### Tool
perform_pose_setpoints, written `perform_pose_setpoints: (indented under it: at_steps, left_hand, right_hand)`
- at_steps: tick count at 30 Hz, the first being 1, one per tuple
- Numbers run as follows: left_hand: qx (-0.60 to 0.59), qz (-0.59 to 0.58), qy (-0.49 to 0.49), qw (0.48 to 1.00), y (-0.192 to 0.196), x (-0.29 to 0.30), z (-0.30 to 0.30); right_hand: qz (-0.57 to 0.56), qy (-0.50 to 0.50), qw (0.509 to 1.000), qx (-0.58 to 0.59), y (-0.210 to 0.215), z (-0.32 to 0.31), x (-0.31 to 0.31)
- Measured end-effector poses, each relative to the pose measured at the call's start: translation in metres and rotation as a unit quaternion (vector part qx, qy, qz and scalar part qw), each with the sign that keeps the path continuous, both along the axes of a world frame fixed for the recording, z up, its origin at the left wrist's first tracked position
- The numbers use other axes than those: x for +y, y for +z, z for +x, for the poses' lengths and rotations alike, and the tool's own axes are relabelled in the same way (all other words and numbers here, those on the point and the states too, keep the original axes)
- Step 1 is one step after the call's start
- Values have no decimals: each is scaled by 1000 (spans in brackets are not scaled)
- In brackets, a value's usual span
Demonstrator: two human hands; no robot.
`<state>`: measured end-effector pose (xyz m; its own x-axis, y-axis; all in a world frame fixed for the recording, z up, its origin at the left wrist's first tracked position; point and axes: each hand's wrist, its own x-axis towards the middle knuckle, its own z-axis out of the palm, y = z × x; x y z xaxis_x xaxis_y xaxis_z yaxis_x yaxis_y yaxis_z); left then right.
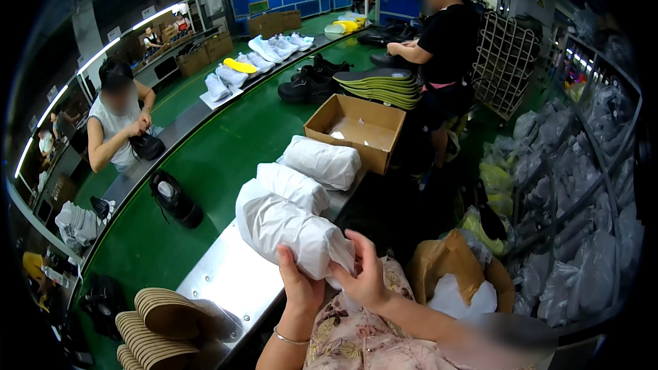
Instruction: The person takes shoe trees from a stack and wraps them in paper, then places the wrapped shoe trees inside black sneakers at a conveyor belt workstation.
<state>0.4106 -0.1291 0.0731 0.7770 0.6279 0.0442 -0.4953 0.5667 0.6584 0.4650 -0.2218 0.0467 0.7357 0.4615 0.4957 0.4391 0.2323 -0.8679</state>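
Observation:
A long bundle wrapped in white paper (284, 223) is between my hands, over the near edge of the metal ledge (229, 267). My left hand (301, 284) supports its near end from the left, thumb up along the paper. My right hand (362, 272) pinches the paper at that same end, fingers curled in. What lies inside the wrapping is hidden. Just beyond it are two more white paper bundles, a middle one (291, 183) and a farther one (322, 162) beside an open cardboard box (356, 130).
A green conveyor (226, 144) carries a black shoe (175, 199), more black shoes and stacked green insoles (380, 85). Stacked brown insole-shaped pieces (161, 322) stand lower left. A brown paper bag (445, 260) and a rack of bagged items (576, 212) are right. Two co-workers handle dark shoes.

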Motion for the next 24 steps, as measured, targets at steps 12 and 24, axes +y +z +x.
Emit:
perform_pose_setpoints:
  at_steps: [12, 24]
  left_hand:
    - [29, 76, 45, 996, -39, 22, 2]
    - [34, 91, -13, 995, -50, 50, -21]
  right_hand:
    - [-108, 34, 984, 134, -16, 18, 17]
    - [222, 353, 645, 640, -4, 5, 29]
